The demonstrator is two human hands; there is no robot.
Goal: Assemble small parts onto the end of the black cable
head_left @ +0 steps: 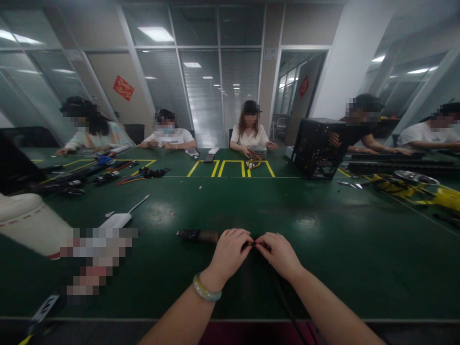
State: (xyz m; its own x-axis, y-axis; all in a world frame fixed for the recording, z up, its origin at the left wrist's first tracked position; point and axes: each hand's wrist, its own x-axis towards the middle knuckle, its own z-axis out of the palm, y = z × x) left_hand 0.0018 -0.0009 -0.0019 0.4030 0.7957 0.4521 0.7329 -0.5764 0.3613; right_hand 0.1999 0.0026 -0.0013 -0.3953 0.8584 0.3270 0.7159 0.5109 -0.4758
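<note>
My left grip (232,251) and right grip (279,255) meet over the near middle of the green worktop (230,203), fingertips pinching a small dark piece (254,244) too tiny to make out. A black cable (283,299) runs from beside my right grip to the near edge. A dark cylindrical tool (189,235) lies partly behind my left grip, tip pointing left.
</note>
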